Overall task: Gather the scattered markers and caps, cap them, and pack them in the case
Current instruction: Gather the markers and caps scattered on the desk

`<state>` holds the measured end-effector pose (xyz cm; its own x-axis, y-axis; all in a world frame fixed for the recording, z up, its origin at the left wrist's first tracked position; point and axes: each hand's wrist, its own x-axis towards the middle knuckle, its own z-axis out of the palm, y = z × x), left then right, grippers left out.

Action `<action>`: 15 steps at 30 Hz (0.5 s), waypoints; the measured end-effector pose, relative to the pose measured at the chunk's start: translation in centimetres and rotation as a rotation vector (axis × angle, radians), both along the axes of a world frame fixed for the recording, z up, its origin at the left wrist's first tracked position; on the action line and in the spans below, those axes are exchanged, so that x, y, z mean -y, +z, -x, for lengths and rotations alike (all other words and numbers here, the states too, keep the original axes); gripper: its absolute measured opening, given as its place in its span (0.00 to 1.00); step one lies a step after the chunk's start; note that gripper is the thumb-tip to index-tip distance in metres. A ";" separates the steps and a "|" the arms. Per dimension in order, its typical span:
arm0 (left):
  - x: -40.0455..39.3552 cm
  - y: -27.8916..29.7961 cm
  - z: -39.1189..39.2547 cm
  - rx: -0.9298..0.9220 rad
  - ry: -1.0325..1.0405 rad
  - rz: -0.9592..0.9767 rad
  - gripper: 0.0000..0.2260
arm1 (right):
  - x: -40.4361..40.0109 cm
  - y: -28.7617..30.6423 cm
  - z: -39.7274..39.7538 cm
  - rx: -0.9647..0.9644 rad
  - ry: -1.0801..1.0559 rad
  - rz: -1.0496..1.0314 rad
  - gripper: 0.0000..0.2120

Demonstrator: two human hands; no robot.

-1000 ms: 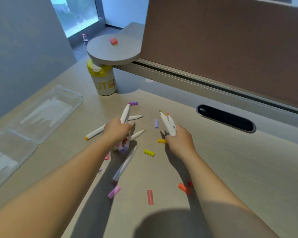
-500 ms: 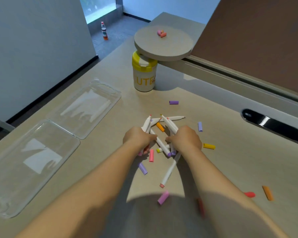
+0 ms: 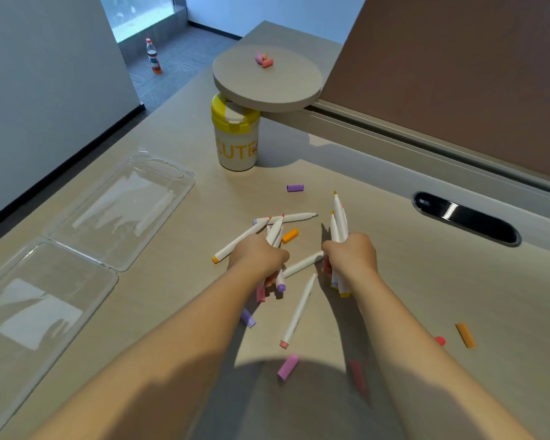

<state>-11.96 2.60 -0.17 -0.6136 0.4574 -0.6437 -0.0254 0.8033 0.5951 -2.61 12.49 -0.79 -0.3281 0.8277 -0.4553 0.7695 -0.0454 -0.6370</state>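
My left hand [image 3: 257,257] grips a bundle of white markers [image 3: 274,231] at the desk's middle. My right hand [image 3: 351,255] grips another upright bundle of markers [image 3: 338,217], tips up. Between the hands lie loose white markers, one long one [image 3: 299,309] pointing toward me and one [image 3: 302,263] crossing between the fists. Loose caps lie scattered: purple [image 3: 295,188], orange [image 3: 290,235], lilac [image 3: 247,317], pink [image 3: 288,366], orange [image 3: 465,335] and red [image 3: 440,340]. The clear plastic case [image 3: 86,249] lies open at the left, both halves flat.
A yellow-lidded white canister [image 3: 235,136] stands behind the markers, under a round grey shelf [image 3: 267,79] that carries a few caps [image 3: 263,59]. A black cable slot [image 3: 465,217] is at the right. The brown partition runs along the back. A bottle [image 3: 153,55] stands on the floor.
The hands have drawn apart again, each still gripping its bundle of markers. The camera view has shifted, bringing more of the open case into sight at the left.
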 end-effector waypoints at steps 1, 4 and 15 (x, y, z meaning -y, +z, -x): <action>0.1 0.4 0.2 0.010 -0.021 -0.014 0.07 | 0.0 -0.2 0.1 0.023 -0.005 -0.007 0.24; 0.8 1.6 1.0 0.013 -0.057 -0.028 0.08 | 0.4 -0.5 0.5 0.098 0.033 -0.025 0.12; 1.9 0.5 6.8 -0.441 -0.304 0.060 0.13 | 1.6 -1.7 2.5 0.325 0.075 -0.029 0.11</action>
<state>-18.80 0.72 0.31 -0.6776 0.6264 -0.3853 0.4552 0.7687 0.4492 -5.10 10.91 -2.50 -0.2302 0.8208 -0.5228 0.9332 0.0339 -0.3577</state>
